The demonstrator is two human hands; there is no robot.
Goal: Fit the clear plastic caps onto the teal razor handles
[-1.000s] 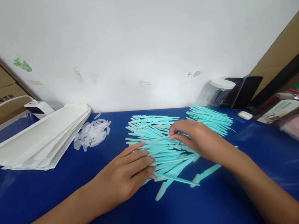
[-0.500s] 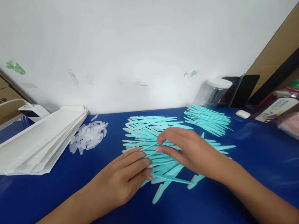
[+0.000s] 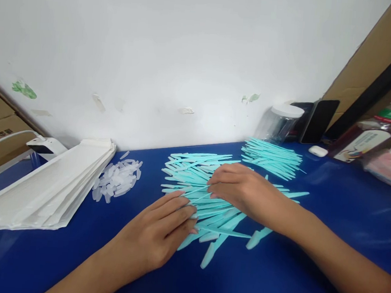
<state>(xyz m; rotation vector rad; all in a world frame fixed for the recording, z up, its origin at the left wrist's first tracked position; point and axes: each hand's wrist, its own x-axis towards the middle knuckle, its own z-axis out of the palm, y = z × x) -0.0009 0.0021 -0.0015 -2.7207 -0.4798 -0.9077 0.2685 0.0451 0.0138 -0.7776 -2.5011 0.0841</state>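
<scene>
A loose pile of thin turquoise eyebrow razors [image 3: 218, 218] lies on the blue tabletop, pointing in many directions. At the pile's near left side my left hand [image 3: 164, 225] is closed, its curled fingers around the ends of some razors; its fingertips are partly hidden. My right hand [image 3: 239, 186] reaches over the pile from the right. Its thumb and fingers are pinched together on a slim razor handle that runs towards my left hand. Behind it sits a second, neater stack of razors [image 3: 271, 158].
Left of the pile are small translucent plastic pieces [image 3: 120, 179] and a stack of white paper sleeves [image 3: 50, 184]. A white device [image 3: 48, 148] with a cable stands behind. Along the back right are a clear jar [image 3: 280, 124], a dark phone [image 3: 319, 121], a white earbud case [image 3: 318, 151] and a bottle [image 3: 368, 137].
My right thumb and fingers, apart before, have come together on a razor handle. My left hand stays almost in place. The view has shifted slightly.
</scene>
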